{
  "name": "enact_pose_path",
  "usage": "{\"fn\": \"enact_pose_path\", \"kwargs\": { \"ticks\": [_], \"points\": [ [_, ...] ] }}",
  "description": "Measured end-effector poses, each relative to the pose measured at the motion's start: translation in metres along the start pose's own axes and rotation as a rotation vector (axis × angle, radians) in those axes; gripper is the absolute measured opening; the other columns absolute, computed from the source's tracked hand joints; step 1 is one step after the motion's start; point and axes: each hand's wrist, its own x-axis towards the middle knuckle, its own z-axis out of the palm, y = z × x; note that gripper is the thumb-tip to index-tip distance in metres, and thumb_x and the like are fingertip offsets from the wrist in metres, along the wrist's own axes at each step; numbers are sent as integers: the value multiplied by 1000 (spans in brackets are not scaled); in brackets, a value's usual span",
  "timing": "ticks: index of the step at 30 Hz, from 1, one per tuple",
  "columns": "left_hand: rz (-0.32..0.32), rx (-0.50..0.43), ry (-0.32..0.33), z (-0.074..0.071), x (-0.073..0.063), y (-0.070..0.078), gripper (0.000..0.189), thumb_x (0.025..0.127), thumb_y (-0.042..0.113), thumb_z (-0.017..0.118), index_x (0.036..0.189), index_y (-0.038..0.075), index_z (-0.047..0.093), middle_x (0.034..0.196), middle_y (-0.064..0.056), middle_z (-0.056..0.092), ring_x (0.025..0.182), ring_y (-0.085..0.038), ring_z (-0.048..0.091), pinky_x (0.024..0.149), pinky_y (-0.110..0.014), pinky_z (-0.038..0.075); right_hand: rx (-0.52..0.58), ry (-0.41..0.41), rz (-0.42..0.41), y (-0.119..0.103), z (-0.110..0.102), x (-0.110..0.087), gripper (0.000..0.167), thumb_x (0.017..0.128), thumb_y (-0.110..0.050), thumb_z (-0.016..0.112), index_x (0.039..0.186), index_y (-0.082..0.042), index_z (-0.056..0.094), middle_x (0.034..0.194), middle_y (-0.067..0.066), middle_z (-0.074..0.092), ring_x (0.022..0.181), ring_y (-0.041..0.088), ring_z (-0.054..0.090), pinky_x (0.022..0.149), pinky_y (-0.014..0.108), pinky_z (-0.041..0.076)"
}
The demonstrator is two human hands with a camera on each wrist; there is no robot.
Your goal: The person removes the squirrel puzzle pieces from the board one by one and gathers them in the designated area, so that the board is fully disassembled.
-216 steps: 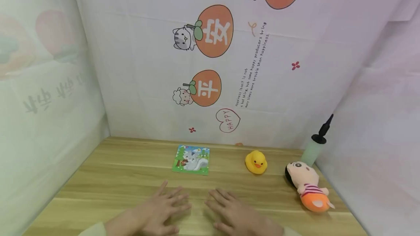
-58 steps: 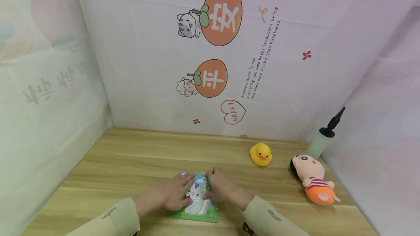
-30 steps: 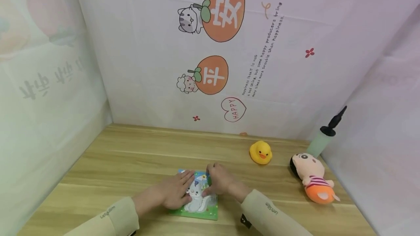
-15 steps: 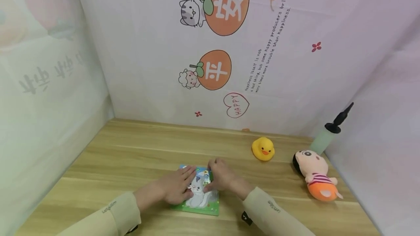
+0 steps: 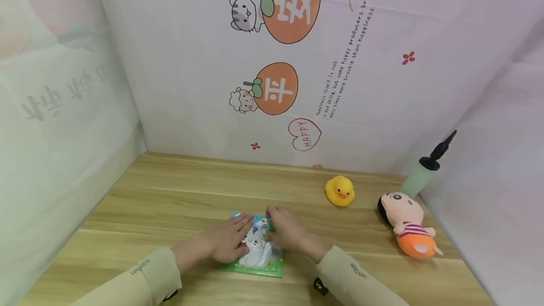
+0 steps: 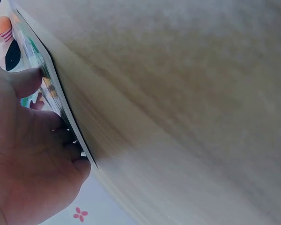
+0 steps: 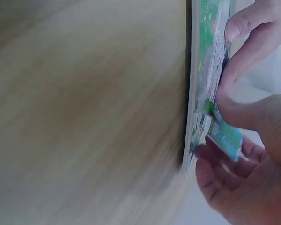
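Note:
A square jigsaw puzzle (image 5: 259,270) with a grey squirrel picture lies near the middle front of the table. My left hand (image 5: 227,242) rests across its left side, fingers extended; the left wrist view shows this hand (image 6: 33,154) along the board's edge. At the upper right corner of the puzzle, my right hand (image 5: 286,230) bends its fingers over the edge. The right wrist view shows a small blue-green puzzle piece (image 7: 228,138) tilted up off the board (image 7: 203,61), pinched between the thumb and fingers of this hand (image 7: 267,164).
A yellow rubber duck (image 5: 339,191) sits behind and right of the puzzle. Further right lie a plush doll (image 5: 410,225) and a pale green hand pump (image 5: 418,178) against the side curtain. Printed white cloth (image 5: 191,84) closes off the back and sides of the table (image 5: 178,178).
The puzzle has come from the back toward the front, and both hands have moved onto it. My right fingers now pinch a piece at its corner. The head view has tilted down slightly.

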Motion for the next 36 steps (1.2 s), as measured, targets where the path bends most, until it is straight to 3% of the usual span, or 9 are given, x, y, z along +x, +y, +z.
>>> {"fn": "enact_pose_path", "kwargs": {
  "ticks": [4,8,11,18,25,36],
  "points": [
    [3,7,0,-1,1,0,73,108,48,45,164,4,27,176,-11,19,165,-27,18,135,-43,23,72,26,-38,2,-3,-6,26,91,-6,77,110,-7,59,105,9,73,97,17,70,84,29,62],
    [3,3,9,0,1,-1,74,107,47,47,163,2,28,175,-13,20,165,-29,19,135,-44,23,148,84,-88,9,-5,-13,20,93,1,72,108,-5,59,107,14,74,105,24,73,92,38,64],
    [6,-8,19,0,1,-2,74,107,45,49,163,1,28,175,-14,20,164,-30,19,135,-45,23,198,141,-75,23,-11,-22,19,94,3,69,108,-3,59,107,14,73,104,26,71,92,41,63],
    [12,-22,16,3,3,-5,74,107,46,48,164,2,27,176,-13,18,165,-29,17,135,-45,23,264,157,21,80,-32,-61,16,95,5,66,104,-5,58,95,7,65,87,11,56,74,23,51],
    [34,-38,27,3,1,-6,73,107,43,48,162,-1,28,175,-17,20,164,-33,19,135,-49,24,190,143,77,127,-46,-101,18,93,3,70,103,-9,60,93,3,65,82,7,53,69,20,45],
    [46,-22,27,7,6,-9,72,108,44,46,163,0,28,175,-16,20,164,-32,19,135,-48,24,82,96,208,154,-57,-134,22,91,-3,75,106,-12,61,98,2,70,91,13,63,77,32,56]
  ]
}}
